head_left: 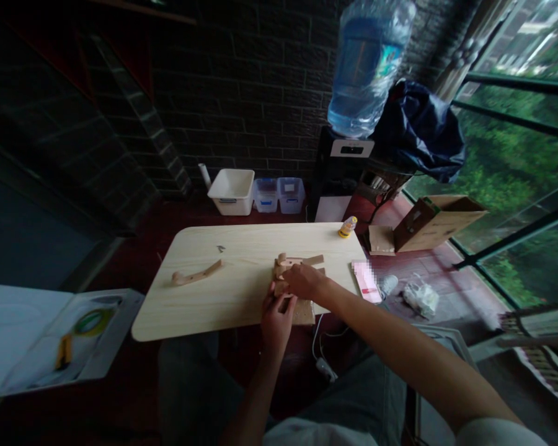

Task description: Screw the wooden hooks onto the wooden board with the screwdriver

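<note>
On the light wooden table (242,235), several brown wooden pieces (314,260) lie together near the front edge, right of the middle. My left hand (277,314) has its fingers closed on one of these wooden pieces from the near side. Just above it, my right hand (302,280) reaches in from the right with its fingers pressed together over the same pieces; what its fingertips hold is hidden. A flat brown block (304,313) sits under the pieces at the table edge. A separate curved wooden piece (198,274) lies on the left part of the table.
A small metal item (221,249) and a yellow-capped bottle (348,227) stand or lie toward the back. A pink packet (366,282) is at the right edge. Left of the table is an open white case (97,365); a water dispenser (341,179) stands behind.
</note>
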### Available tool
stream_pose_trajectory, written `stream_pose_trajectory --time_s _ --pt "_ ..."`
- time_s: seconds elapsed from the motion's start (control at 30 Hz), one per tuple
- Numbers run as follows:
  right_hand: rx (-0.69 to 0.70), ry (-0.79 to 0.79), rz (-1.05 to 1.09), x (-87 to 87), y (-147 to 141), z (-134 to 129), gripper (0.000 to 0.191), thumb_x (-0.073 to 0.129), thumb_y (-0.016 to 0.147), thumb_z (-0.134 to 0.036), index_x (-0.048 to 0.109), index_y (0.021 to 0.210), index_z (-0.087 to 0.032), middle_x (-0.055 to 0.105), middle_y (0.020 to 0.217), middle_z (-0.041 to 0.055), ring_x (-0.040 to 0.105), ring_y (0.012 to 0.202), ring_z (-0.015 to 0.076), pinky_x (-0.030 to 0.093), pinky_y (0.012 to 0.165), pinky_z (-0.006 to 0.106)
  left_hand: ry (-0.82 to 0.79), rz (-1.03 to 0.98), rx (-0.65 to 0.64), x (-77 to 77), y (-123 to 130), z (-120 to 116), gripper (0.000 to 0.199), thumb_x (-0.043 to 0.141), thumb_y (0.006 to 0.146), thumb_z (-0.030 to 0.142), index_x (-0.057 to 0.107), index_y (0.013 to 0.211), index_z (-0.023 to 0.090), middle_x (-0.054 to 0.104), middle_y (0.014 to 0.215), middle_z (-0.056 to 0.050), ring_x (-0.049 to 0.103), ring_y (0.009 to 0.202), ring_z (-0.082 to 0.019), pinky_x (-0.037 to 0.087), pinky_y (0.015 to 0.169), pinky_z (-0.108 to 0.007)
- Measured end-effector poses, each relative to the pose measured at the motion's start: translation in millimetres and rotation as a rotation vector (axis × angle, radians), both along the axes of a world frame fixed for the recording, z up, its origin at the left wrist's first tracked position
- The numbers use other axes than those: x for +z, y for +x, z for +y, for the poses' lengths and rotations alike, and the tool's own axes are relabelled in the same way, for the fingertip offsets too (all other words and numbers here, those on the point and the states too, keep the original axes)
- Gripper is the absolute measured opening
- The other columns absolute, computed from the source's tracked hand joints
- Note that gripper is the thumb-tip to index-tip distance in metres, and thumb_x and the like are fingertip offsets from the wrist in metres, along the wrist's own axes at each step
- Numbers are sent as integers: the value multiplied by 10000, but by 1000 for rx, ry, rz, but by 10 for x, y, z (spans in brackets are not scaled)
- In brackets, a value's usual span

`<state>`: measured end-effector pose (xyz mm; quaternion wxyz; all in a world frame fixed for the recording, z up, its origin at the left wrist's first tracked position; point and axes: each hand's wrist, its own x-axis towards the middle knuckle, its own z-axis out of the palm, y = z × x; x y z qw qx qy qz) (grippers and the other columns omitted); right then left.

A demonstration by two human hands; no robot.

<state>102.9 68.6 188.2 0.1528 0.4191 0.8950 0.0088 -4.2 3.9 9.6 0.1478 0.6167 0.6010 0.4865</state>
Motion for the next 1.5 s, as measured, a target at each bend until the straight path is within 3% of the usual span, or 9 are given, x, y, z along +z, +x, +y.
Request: stream_pose_trajectory --time_s 0.4,0.6,0.87,1.07,1.2,1.33,1.5 --pt "22 -9 22 16 -16 -103 291 557 983 -189 688 1189 -30 766 1086 240 770 1009 302 633 802 367 -1 5 -24 -13 -10 -25 189 690 912 343 774 1056 254 637 1424 -126 590 1348 -303 527 1090 -481" --pt "2 50 12 -17 -101 -150 290 493 984 -102 670 1176 23 720 1151 330 767 1024 317 629 808 402 -4 20 -12 41 15 -78 162 696 906 345 781 1005 250 638 1422 -121 583 1355 -297 512 1105 -476" --pt "-9 8 19 82 -26 -65 280 587 977 -222 707 1117 -12 755 1077 269 766 1011 302 621 831 355 8 -5 2 104 20 -101 194 708 908 411 781 997 255 598 1476 -115 585 1353 -301 521 1095 -474" --pt "-30 -31 6 132 -99 -180 293 566 977 -197 687 1172 -15 748 1109 257 751 1050 309 620 832 377 32 -20 -20 5 -42 -39 216 688 915 341 765 1094 247 631 1433 -126 584 1355 -321 520 1106 -528" --pt "-90 -83 72 155 -116 -207 388 526 973 -135 587 1342 -30 755 1093 236 759 1023 314 612 824 393 12 -33 -22 -21 -64 -39 267 694 911 317 748 1165 256 589 1484 -125 576 1364 -323 527 1106 -519" --pt "-131 -155 145 118 -73 -155 270 565 982 -173 662 1213 -73 744 1153 213 731 1111 302 583 898 365 -27 -2 -18 24 -58 -70 211 704 915 314 763 1112 266 531 1542 -112 551 1390 -323 509 1125 -521" --pt "-270 -144 170 86 -44 -144 315 556 1003 -272 642 1243 -87 743 1150 208 736 1086 314 589 854 366 -33 21 -16 64 -45 -84 153 710 916 303 771 1049 255 543 1532 -112 543 1398 -302 500 1133 -490"
